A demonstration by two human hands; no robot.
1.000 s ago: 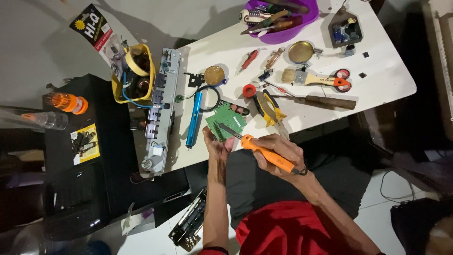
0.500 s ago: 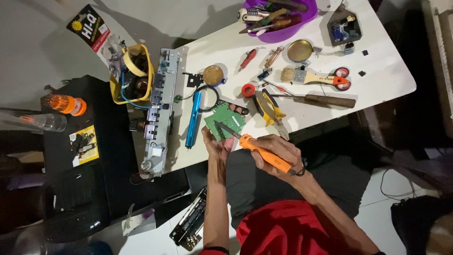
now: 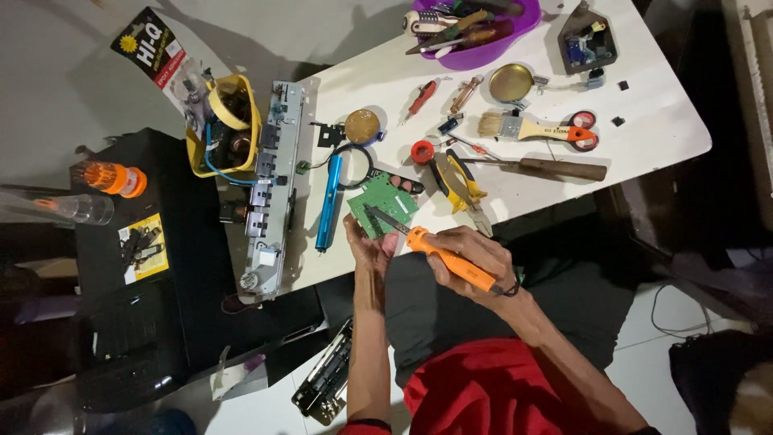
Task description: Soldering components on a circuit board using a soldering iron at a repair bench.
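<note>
Head view, right hand point(image 3: 475, 259) grip clenched on orange screwdriver point(image 3: 449, 259), left hand point(image 3: 366, 246) grip pinching green circuit board point(image 3: 382, 205)

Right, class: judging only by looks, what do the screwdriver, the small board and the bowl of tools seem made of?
Screwdriver: orange handle looks like matte plastic or rubber; the dark shaft looks like metal.
Small board: green, flat, probably laminated circuit board with dark parts on it.
Bowl: purple, smooth and glossy, probably plastic.
</note>
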